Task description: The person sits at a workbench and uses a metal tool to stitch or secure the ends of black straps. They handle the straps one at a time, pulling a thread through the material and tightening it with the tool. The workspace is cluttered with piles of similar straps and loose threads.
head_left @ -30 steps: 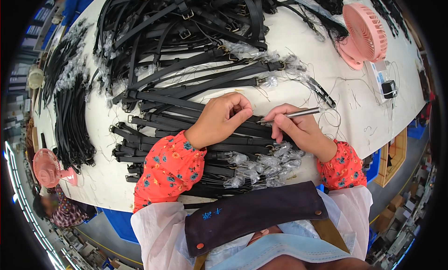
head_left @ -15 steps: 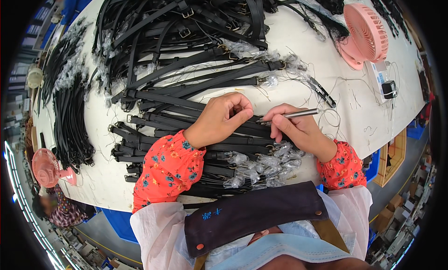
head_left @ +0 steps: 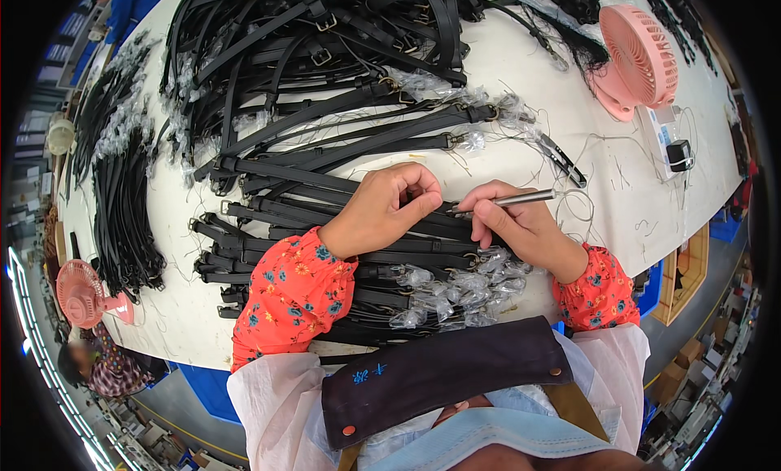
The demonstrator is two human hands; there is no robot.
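Observation:
My left hand (head_left: 386, 208) is closed, thumb and forefinger pinched together above the black belts. Whatever lies between those fingertips is too small to make out. Close beside it on the right, my right hand (head_left: 514, 224) grips a slim silver pen-shaped tool (head_left: 527, 198), whose rear end points right. The tool's tip lies near the left fingertips, partly hidden by the right fingers. Under both hands lies a row of black belts (head_left: 325, 186) with metal buckles. Clear plastic wrapping (head_left: 468, 292) covers several belt ends below my right hand.
A heap of black belts (head_left: 325, 32) covers the far part of the white table (head_left: 602, 219). Another bundle of black straps (head_left: 126, 202) lies at the left. Pink fans stand at the far right (head_left: 634, 60) and left edge (head_left: 81, 294). A person (head_left: 114, 361) sits at lower left.

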